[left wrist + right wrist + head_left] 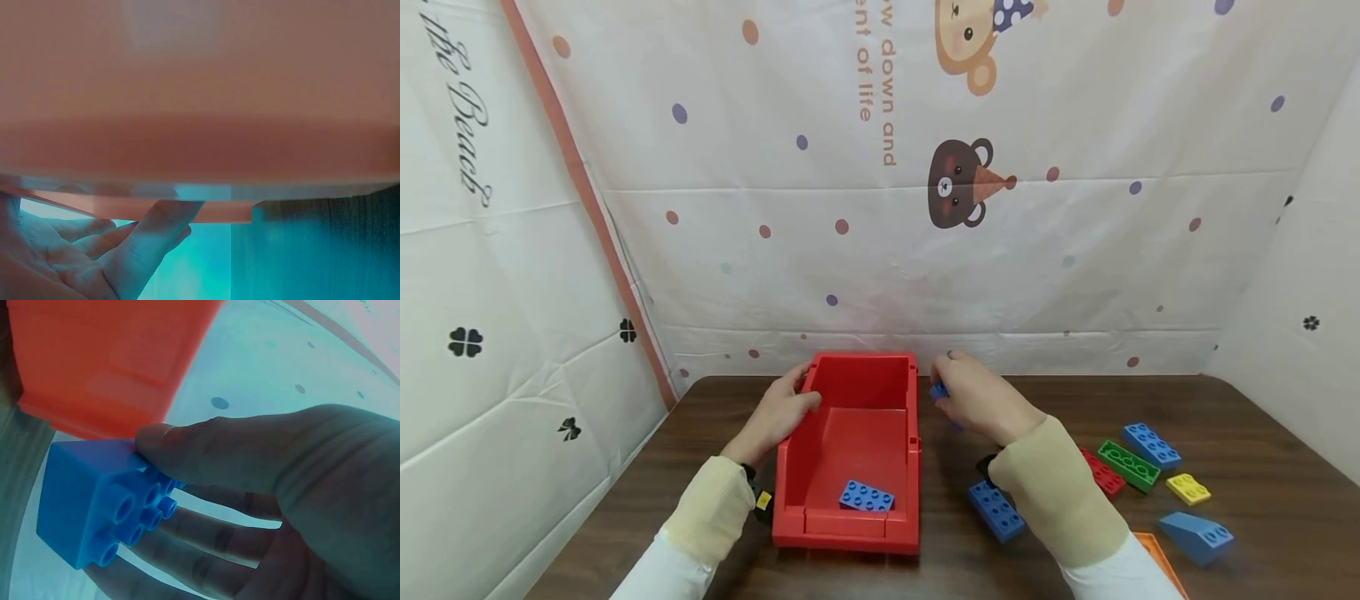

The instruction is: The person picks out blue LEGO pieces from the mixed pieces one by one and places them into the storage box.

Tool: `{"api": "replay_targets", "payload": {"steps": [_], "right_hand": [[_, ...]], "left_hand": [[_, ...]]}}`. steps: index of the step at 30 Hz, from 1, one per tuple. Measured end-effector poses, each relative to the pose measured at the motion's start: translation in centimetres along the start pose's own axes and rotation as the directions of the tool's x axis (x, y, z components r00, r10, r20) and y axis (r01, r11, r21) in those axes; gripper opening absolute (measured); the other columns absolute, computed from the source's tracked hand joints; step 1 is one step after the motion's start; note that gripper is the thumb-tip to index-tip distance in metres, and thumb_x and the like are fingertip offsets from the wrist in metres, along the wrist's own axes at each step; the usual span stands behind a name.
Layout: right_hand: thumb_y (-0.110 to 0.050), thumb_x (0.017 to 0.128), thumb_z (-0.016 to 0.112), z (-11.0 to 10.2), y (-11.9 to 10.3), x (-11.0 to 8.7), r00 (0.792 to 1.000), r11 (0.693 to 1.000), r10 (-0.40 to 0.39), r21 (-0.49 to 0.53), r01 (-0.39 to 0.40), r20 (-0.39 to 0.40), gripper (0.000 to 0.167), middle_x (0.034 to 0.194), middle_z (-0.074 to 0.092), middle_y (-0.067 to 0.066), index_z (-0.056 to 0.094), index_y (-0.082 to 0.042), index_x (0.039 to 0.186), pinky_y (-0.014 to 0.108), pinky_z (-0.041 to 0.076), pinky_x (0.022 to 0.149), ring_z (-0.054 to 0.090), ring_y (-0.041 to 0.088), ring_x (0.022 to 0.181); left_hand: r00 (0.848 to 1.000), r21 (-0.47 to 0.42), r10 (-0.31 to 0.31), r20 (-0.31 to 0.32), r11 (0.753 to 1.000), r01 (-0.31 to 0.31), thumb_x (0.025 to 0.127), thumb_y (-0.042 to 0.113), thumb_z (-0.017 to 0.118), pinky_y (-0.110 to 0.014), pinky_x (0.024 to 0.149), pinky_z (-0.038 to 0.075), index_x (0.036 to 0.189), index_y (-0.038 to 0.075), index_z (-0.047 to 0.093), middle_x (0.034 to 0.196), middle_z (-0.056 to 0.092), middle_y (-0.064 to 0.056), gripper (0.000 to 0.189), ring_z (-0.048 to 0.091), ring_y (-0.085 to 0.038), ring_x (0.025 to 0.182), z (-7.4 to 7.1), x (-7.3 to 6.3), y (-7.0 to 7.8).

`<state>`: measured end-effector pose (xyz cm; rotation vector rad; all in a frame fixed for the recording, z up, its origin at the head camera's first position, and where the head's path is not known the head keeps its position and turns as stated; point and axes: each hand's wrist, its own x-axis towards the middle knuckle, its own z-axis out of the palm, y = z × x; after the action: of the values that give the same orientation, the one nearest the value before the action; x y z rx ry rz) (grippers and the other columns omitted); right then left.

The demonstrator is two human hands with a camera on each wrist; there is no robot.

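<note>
A red plastic bin [842, 523] stands on the dark wooden table, with one blue toy brick [867, 497] lying studs up near its front. My left hand [778, 414] grips the bin's left rim, the thumb over the inner side. In the left wrist view the bin's wall [200, 147] fills the upper half and hides part of the hand. Just beyond the bin's right wall, my right hand [981, 396] pinches a blue studded brick [69, 500] between thumb and fingers. That brick is mostly covered by the hand in the head view.
Another blue brick [997, 511] lies under the right forearm. Farther right are a red brick [1103, 472], a green brick [1129, 465], a blue brick [1152, 445], a yellow piece [1188, 489], a sloped blue brick [1197, 537] and an orange piece [1159, 563]. A printed cloth hangs behind.
</note>
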<state>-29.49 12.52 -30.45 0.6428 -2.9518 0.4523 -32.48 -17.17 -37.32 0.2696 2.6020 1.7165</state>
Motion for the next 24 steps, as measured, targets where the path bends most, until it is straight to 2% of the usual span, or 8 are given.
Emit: {"api": "replay_targets", "payload": {"steps": [4, 14, 24], "right_hand": [[-0.006, 0.093, 0.079, -0.2, -0.2, -0.4, 0.999, 1.000, -0.024, -0.007, 0.024, -0.038, 0.024, 0.104, 0.062, 0.010, 0.066, -0.003, 0.113, 0.038, 0.061, 0.081, 0.061, 0.022, 0.089], [-0.004, 0.091, 0.080, -0.8, -1.0, -1.3, 0.986, 0.994, -0.104, 0.020, 0.107, -0.127, 0.029, 0.106, 0.065, 0.009, 0.066, -0.003, 0.116, 0.034, 0.061, 0.076, 0.061, 0.020, 0.089], [-0.004, 0.088, 0.084, -1.0, -2.3, -1.9, 0.972, 0.988, -0.146, 0.019, 0.152, -0.181, 0.040, 0.116, 0.067, 0.011, 0.066, -0.004, 0.123, 0.039, 0.063, 0.086, 0.066, 0.024, 0.101]], "left_hand": [[1.000, 0.010, 0.001, -0.014, 1.000, -0.001, 0.097, 0.007, 0.055, -0.047, 0.081, 0.065, 0.164, 0.009, 0.034, 0.146, 0.054, -0.023, 0.070, 0.067, -0.043, 0.112, 0.2, 0.0, 0.0], [1.000, 0.007, 0.010, -0.023, 1.000, -0.009, 0.098, 0.007, 0.055, -0.047, 0.079, 0.065, 0.164, 0.009, 0.033, 0.147, 0.054, -0.024, 0.070, 0.068, -0.042, 0.109, 0.4, -0.3, -0.1], [1.000, -0.004, 0.023, -0.018, 1.000, -0.023, 0.097, 0.006, 0.053, -0.047, 0.078, 0.065, 0.164, 0.006, 0.034, 0.146, 0.055, -0.026, 0.069, 0.069, -0.042, 0.106, 0.4, -0.2, -0.1]]}}
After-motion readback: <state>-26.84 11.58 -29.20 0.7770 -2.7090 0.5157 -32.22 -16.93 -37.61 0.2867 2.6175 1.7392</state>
